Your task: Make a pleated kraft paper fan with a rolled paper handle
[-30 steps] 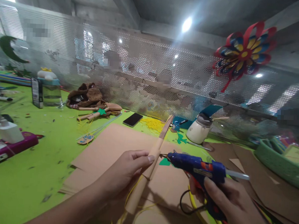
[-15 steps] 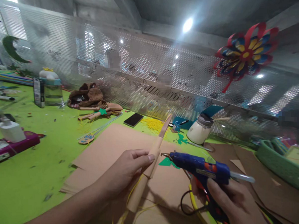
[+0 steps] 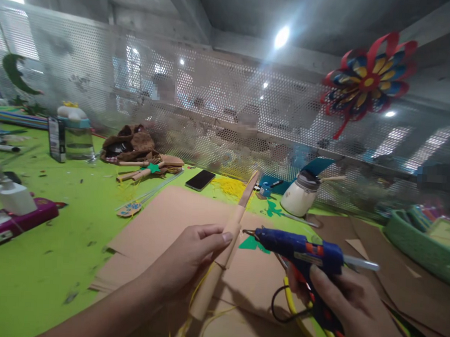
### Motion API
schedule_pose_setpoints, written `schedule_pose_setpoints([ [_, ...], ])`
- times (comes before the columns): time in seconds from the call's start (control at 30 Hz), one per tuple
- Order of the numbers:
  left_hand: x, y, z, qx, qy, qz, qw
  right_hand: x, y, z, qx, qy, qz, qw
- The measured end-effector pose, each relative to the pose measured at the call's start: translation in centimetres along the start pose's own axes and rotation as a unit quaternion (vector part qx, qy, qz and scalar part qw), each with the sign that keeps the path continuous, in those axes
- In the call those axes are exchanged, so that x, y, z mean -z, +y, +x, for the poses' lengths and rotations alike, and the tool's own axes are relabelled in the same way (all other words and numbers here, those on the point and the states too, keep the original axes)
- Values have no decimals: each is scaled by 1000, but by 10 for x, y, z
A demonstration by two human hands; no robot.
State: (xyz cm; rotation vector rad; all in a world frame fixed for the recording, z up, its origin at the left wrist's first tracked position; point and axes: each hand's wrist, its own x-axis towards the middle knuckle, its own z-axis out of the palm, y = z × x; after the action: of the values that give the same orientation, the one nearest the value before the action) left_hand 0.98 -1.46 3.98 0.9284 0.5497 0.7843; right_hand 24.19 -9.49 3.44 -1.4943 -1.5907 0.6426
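My left hand (image 3: pixel 188 259) grips a rolled brown paper stick (image 3: pixel 232 226) near its middle; the stick slants up and away over a brown cardboard sheet (image 3: pixel 161 225). Yellow strands trail from its lower end. My right hand (image 3: pixel 348 305) holds a blue hot glue gun (image 3: pixel 300 248) by its grip, with a clear glue stick poking out the back. The gun's nozzle points left and sits a short way right of the paper stick, just apart from it. A small green paper shape (image 3: pixel 254 244) lies on the cardboard below the nozzle.
The table has a green cover (image 3: pixel 54 260). On it are a black phone (image 3: pixel 200 180), a white glue pot (image 3: pixel 301 195), a green basket (image 3: pixel 420 244), a maroon case (image 3: pixel 14 220) and brown sheets at right. A perforated metal screen (image 3: pixel 221 103) with a paper flower (image 3: pixel 367 80) stands behind.
The glue gun shifted slightly right, away from the stick, and then edged back left. My left hand and the stick stayed nearly still.
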Motion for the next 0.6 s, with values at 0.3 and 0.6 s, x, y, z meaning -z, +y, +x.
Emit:
schedule_pose_setpoints([
  [0.3, -1, -1, 0, -1, -3, -12, 1000, 2, 2, -1, 14, -12, 0, 1000],
  [0.6, -2, 0, -1, -9, 3, 10, 1000, 2, 1, -2, 12, 12, -24, 1000],
])
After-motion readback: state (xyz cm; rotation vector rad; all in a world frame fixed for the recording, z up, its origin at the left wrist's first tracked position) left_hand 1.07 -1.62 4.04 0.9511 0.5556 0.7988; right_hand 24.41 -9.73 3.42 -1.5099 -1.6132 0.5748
